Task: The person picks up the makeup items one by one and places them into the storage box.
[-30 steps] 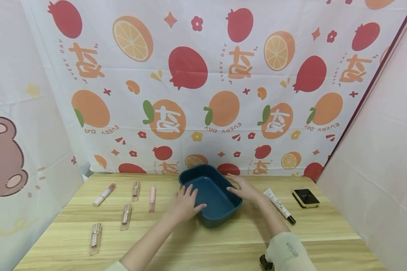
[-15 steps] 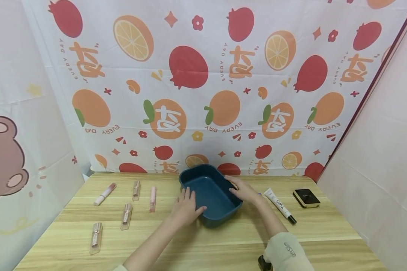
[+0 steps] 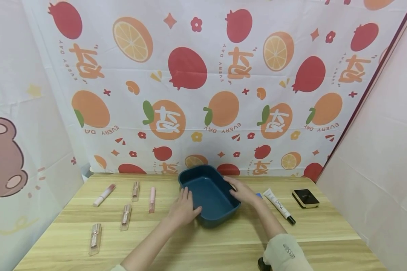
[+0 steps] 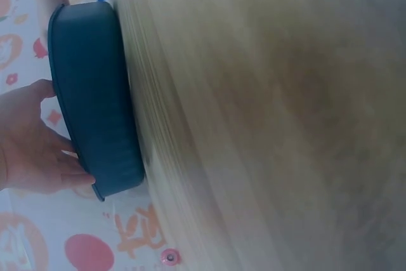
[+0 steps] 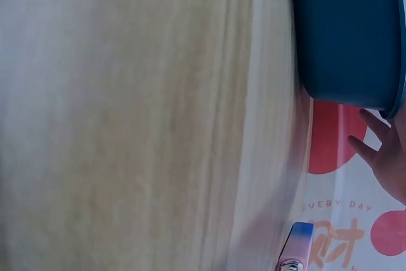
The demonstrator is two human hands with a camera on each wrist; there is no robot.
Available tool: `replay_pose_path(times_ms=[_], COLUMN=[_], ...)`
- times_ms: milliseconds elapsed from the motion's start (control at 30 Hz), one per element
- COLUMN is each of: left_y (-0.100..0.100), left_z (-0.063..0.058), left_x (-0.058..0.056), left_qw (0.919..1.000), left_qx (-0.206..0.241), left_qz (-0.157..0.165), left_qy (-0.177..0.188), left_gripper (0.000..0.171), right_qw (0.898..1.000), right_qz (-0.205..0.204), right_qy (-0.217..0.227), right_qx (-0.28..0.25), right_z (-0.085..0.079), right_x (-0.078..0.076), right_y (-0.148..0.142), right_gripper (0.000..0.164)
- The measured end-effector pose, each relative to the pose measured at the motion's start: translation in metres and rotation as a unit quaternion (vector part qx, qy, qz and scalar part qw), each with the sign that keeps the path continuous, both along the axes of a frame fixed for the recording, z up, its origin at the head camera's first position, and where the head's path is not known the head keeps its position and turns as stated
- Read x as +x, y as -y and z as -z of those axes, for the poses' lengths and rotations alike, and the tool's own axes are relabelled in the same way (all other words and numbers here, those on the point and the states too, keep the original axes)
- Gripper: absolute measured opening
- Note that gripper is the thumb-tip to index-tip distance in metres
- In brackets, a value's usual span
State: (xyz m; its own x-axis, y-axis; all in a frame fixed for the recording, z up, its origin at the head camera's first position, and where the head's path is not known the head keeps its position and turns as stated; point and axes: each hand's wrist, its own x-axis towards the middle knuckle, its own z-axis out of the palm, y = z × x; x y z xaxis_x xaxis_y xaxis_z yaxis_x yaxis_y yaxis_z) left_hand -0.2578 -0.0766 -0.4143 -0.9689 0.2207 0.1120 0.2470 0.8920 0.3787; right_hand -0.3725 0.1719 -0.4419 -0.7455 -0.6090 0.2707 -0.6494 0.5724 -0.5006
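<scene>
On the pale wooden desk (image 3: 237, 248), left hand (image 3: 182, 209) and right hand (image 3: 243, 192) rest relaxed against a rectangular dark-blue plastic basin (image 3: 209, 195); best press evenly.

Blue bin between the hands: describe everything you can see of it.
The open-topped bin is dark blue-green, smooth and plastic-looking, four-sided with rounded corners and a thin rim. It stands base down on the wood-grain table, turned askew, close to the fruit-print backdrop; no contents show. The left hand touches its left rim, the right hand its right.
</scene>
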Motion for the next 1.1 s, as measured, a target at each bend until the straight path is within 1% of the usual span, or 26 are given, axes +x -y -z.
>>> replay_pose_path(times_ms=[133,233,400,567,733,933,1100], left_y=[0.004,0.006,0.009,0.009,0.010,0.013,0.017], left_z=[0.001,0.003,0.005,0.007,0.010,0.008,0.005], left_x=[-0.001,-0.003,-0.004,-0.005,-0.007,-0.009,-0.007], left_qw=[0.9999,0.9999,0.9992,0.9978,0.9966,0.9953,0.9952], left_qx=[0.007,0.006,-0.003,-0.018,-0.040,-0.044,-0.054], left_qz=[-0.005,-0.012,-0.038,-0.063,-0.070,-0.080,-0.077], left_qy=[0.009,0.006,-0.006,-0.012,-0.018,-0.033,-0.026], left_gripper=[0.071,0.072,0.072,0.072,0.072,0.072,0.071], right_qw=[1.000,1.000,0.999,0.997,0.996,0.995,0.992], right_qz=[0.007,0.015,0.044,0.068,0.080,0.082,0.093], right_qy=[0.008,0.007,0.008,0.013,0.007,0.002,0.002], right_qx=[-0.001,-0.004,0.006,0.025,0.042,0.061,0.081], right_z=[-0.002,-0.002,-0.003,0.000,0.001,-0.001,-0.001], right_x=[0.002,0.002,0.001,0.000,0.000,0.002,0.004], right_y=[0.003,0.005,0.008,0.008,0.008,0.010,0.011], right_gripper=[0.051,0.048,0.046,0.046,0.045,0.041,0.042])
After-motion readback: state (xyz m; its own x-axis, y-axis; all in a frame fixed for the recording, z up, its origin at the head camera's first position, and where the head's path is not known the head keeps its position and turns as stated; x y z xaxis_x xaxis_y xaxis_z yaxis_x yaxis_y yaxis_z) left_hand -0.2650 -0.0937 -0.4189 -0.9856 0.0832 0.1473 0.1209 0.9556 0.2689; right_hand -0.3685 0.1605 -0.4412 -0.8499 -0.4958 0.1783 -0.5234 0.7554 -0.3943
